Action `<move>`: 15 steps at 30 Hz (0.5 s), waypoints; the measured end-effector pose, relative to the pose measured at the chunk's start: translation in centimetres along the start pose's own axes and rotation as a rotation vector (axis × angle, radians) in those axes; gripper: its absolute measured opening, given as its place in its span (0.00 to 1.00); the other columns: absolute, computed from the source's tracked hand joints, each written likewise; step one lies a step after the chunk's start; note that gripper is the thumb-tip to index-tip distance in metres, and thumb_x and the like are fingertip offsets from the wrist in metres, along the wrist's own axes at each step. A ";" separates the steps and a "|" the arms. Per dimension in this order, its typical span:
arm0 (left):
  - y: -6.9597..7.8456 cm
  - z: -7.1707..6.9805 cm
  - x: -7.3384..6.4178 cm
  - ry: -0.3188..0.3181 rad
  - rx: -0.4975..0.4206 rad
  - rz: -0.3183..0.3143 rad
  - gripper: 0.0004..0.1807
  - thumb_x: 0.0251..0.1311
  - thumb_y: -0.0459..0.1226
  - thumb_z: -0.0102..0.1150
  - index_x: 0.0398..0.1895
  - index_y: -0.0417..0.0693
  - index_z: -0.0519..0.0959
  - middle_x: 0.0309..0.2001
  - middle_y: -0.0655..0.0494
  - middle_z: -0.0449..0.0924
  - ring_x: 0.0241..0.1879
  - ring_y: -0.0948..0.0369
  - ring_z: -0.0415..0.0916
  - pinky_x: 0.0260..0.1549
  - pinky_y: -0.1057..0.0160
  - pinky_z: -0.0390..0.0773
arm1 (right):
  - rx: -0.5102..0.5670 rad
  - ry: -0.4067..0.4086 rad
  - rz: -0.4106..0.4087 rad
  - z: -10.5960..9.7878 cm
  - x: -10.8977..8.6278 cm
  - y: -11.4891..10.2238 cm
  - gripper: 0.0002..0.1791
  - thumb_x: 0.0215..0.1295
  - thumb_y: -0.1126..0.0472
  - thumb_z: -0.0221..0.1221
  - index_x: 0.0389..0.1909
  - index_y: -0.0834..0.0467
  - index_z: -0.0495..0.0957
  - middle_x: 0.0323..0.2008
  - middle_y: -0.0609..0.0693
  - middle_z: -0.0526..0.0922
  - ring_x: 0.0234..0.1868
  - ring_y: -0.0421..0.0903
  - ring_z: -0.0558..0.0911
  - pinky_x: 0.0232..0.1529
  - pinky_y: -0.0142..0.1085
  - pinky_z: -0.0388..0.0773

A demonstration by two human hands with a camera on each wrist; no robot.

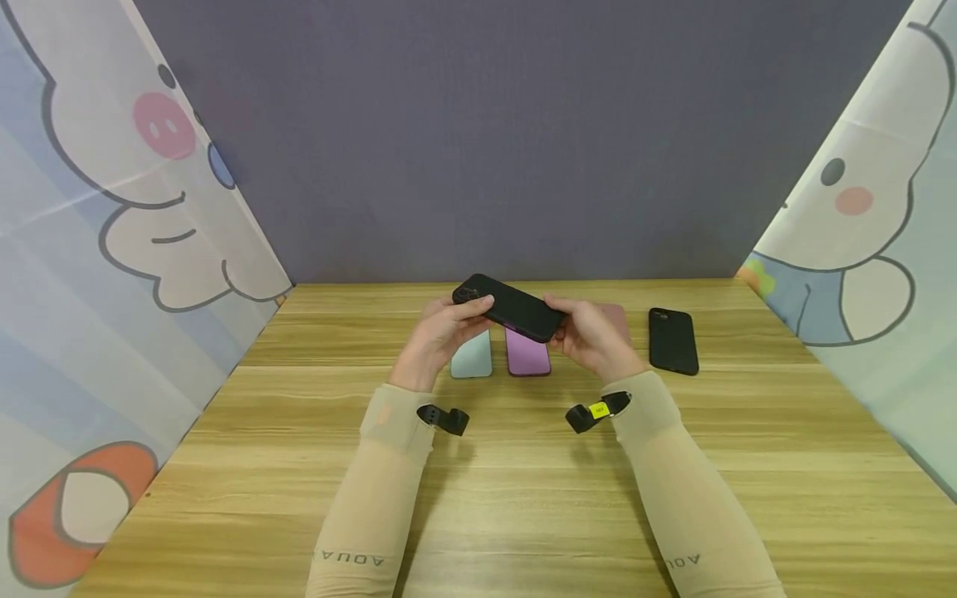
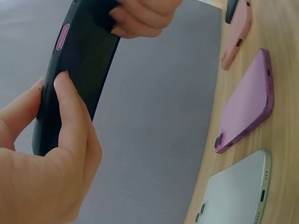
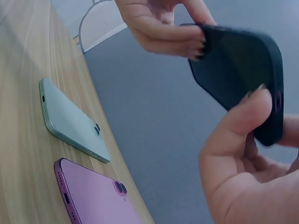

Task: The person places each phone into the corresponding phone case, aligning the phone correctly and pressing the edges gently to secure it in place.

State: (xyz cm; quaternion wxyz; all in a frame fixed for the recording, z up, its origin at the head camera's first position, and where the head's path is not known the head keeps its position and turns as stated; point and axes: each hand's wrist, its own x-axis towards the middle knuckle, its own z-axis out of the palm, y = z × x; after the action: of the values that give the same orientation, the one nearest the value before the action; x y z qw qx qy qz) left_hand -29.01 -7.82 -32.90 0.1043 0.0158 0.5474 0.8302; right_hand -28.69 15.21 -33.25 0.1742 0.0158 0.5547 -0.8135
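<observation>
Both hands hold a smartphone in a black case [image 1: 516,307] above the far part of the table, tilted with its camera end to the left. My left hand [image 1: 437,336] pinches the camera end, thumb on the back. At the other end, my right hand [image 1: 591,332] grips it between thumb and fingers. In the left wrist view, a purple strip shows on the side of the cased phone [image 2: 84,65], and its dark screen faces that camera. Below the hands lie a mint-green phone [image 1: 472,355] and a purple phone [image 1: 527,355], backs up.
Partly behind the right hand lies a pink phone [image 1: 615,318]. Farther right is a black phone-shaped item [image 1: 673,340] with a camera area. A grey panel [image 1: 478,141] rises behind the wooden table [image 1: 516,515], and cartoon-print sheets [image 1: 90,249] flank it.
</observation>
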 end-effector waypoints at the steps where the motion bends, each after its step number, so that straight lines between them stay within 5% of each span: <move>1: 0.1 -0.1 0.0 0.001 0.001 0.002 0.03 0.65 0.29 0.66 0.33 0.41 0.86 0.33 0.52 0.86 0.33 0.60 0.83 0.52 0.57 0.82 | -0.010 -0.013 0.000 0.0 0.0 0.0 0.12 0.80 0.56 0.50 0.54 0.59 0.71 0.38 0.51 0.80 0.26 0.42 0.74 0.29 0.32 0.70; 7: 0.6 -0.4 -0.1 -0.001 -0.001 0.001 0.06 0.67 0.31 0.65 0.31 0.43 0.86 0.32 0.52 0.85 0.34 0.60 0.83 0.44 0.62 0.84 | -0.072 -0.137 -0.019 -0.1 -0.1 0.0 0.11 0.80 0.58 0.48 0.47 0.60 0.75 0.33 0.52 0.81 0.19 0.43 0.75 0.25 0.32 0.74; 15: 0.6 -0.4 -0.3 -0.039 0.022 -0.015 0.08 0.69 0.32 0.63 0.30 0.44 0.87 0.30 0.52 0.85 0.31 0.60 0.83 0.39 0.63 0.85 | -0.113 -0.233 -0.017 0.1 -0.3 0.3 0.12 0.80 0.57 0.48 0.47 0.59 0.79 0.34 0.50 0.84 0.31 0.44 0.84 0.35 0.36 0.82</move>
State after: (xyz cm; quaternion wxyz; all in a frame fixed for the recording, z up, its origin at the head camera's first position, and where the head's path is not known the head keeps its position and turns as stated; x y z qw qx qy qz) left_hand -28.92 -8.49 -32.54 0.1212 0.0291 0.5544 0.8228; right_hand -28.31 15.10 -33.37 0.2312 -0.0933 0.5759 -0.7786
